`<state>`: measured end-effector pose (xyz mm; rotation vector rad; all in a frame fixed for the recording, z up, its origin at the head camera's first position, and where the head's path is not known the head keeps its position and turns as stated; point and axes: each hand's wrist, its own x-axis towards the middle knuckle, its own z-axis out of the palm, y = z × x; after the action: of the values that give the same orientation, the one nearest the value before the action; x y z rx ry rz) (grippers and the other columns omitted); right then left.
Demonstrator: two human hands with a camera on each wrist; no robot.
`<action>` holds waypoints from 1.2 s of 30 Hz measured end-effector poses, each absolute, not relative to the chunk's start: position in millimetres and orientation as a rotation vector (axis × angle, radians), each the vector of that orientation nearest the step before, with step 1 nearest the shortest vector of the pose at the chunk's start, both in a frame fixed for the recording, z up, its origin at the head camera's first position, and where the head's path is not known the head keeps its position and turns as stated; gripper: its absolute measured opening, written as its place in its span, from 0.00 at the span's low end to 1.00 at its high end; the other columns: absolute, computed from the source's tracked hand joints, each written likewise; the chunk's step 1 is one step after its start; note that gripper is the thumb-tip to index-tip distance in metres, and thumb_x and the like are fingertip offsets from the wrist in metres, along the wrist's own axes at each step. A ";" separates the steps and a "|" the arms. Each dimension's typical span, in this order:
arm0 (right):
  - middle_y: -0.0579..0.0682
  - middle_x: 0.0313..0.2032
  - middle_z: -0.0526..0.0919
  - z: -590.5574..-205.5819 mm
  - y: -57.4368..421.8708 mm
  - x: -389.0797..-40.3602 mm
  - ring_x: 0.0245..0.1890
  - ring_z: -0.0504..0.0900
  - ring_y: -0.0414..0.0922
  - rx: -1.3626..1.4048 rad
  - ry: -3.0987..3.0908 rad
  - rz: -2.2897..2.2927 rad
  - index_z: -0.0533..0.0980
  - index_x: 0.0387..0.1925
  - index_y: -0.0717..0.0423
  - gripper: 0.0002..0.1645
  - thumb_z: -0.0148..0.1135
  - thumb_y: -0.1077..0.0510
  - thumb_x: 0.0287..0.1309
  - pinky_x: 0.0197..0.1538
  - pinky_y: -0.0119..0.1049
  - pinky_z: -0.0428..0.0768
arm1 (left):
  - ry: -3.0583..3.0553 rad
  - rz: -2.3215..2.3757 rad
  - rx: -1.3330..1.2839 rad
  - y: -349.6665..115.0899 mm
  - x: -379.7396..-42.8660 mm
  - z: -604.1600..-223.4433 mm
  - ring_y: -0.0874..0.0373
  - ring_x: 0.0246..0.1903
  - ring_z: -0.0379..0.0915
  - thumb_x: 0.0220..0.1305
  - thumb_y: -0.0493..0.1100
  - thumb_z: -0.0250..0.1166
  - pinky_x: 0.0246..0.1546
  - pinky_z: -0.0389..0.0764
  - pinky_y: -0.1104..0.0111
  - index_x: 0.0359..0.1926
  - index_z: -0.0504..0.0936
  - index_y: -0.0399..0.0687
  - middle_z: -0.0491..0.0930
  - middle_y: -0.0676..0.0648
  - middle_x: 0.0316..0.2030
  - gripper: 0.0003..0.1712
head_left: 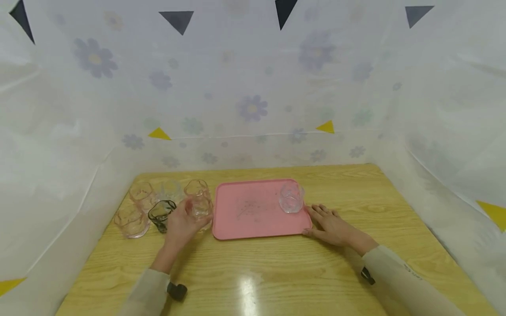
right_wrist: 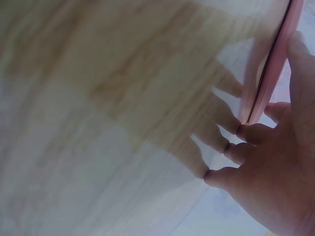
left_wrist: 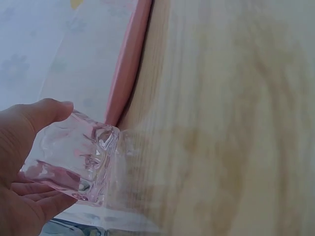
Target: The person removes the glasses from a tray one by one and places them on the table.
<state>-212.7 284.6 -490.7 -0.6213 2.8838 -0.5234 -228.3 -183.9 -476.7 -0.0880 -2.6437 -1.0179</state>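
My left hand grips a pale pink wavy glass just off the left edge of the pink tray. In the left wrist view the thumb lies on one side of this pink glass, the fingers on the other. A clear glass stands on the tray near its right end. My right hand rests at the tray's right edge, fingers spread. The right wrist view shows the thumb and a finger against the tray rim, with several fingertips on the table.
Left of the tray, close about my left hand, stand a dark grey glass, another pink glass behind, a clear one, and two pinkish ones farther left. White patterned sheeting encloses the wooden table.
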 end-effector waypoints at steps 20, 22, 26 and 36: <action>0.71 0.79 0.57 -490.5 287.7 -211.5 0.80 0.53 0.72 -0.619 2.885 -0.514 0.53 0.84 0.57 0.54 0.56 0.30 0.73 0.73 0.81 0.53 | -2.656 -0.985 -0.046 -186.2 -225.0 -478.1 0.50 0.24 0.78 0.56 0.54 0.82 0.33 0.85 0.50 0.72 0.68 0.23 0.84 0.35 0.34 0.55; 0.71 0.79 0.57 -490.4 287.5 -211.7 0.80 0.53 0.72 -0.621 2.887 -0.511 0.53 0.84 0.56 0.53 0.56 0.30 0.73 0.73 0.81 0.53 | -2.627 -0.945 -0.107 -186.7 -224.3 -479.7 0.43 0.28 0.82 0.56 0.52 0.83 0.41 0.87 0.46 0.71 0.68 0.21 0.84 0.31 0.36 0.54; 0.71 0.79 0.57 -490.9 287.9 -211.7 0.80 0.53 0.72 -0.618 2.887 -0.503 0.53 0.84 0.56 0.54 0.56 0.30 0.73 0.73 0.80 0.53 | -2.555 -0.868 -0.225 -188.0 -223.9 -481.8 0.28 0.48 0.83 0.55 0.48 0.84 0.59 0.81 0.36 0.67 0.71 0.18 0.81 0.21 0.51 0.51; 0.71 0.79 0.57 -490.4 287.9 -211.0 0.81 0.52 0.71 -0.611 2.881 -0.512 0.53 0.83 0.57 0.53 0.55 0.30 0.74 0.74 0.80 0.53 | -2.539 -0.803 -0.271 -188.3 -219.4 -475.4 0.21 0.57 0.77 0.54 0.47 0.84 0.57 0.80 0.33 0.67 0.73 0.19 0.75 0.17 0.61 0.49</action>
<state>-211.0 287.9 -490.4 -0.6105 2.8812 -0.5115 -219.4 -188.3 -475.4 -0.2714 -2.5390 -0.8033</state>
